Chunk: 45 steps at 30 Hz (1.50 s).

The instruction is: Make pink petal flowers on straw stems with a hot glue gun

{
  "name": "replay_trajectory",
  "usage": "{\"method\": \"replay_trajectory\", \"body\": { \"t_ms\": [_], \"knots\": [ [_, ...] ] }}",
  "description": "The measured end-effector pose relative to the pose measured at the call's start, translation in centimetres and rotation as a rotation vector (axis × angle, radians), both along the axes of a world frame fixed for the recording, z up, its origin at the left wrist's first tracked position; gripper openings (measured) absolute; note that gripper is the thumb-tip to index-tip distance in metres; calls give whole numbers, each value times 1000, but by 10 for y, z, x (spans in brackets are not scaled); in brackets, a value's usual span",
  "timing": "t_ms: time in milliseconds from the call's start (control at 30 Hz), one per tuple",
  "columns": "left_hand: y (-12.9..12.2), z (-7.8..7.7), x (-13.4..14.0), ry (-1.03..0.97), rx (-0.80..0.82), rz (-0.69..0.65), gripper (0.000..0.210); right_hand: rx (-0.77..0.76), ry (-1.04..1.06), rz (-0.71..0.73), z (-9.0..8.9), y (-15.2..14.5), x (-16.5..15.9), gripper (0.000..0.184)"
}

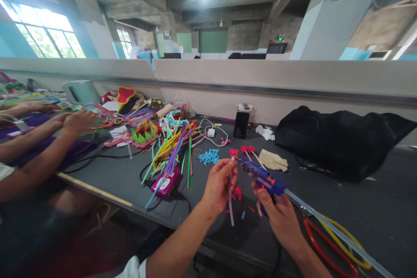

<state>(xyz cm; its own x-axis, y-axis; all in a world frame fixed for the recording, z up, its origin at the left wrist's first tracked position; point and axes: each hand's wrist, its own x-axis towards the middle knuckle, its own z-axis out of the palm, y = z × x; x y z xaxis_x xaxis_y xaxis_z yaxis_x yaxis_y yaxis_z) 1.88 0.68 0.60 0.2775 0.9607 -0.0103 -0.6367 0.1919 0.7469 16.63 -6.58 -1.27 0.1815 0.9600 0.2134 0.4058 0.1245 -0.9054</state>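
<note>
Pinched in my left hand [219,184] is a pale purple pipe cleaner [231,210], upright, with a red tuft [233,152] of short pieces at its top. My right hand [282,213] is wrapped round a blue hot glue gun [263,177]; a long translucent glue stick [339,230] runs out of its back. The gun's nozzle points left, close beside the red tuft; whether they touch I cannot tell. Behind the gun lie finished-looking red tufts [247,149] on stems. Short red pieces [237,192] and a pile of short blue pieces [209,157] lie near my left hand.
Left of my hands, many coloured pipe cleaners [174,150] lie by a purple box [166,182]. A phone [241,124] stands at the back, a black bag [339,141] at right. Red-handled pliers or scissors [329,247] lie lower right. Another person's hands [76,121] work at far left.
</note>
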Motion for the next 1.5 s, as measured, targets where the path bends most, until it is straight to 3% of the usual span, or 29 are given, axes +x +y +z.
{"method": "replay_trajectory", "body": {
  "t_ms": [1500],
  "knots": [
    [0,1,-1,8,-51,-10,21,44,-30,5,3,0,0,44]
  ]
}}
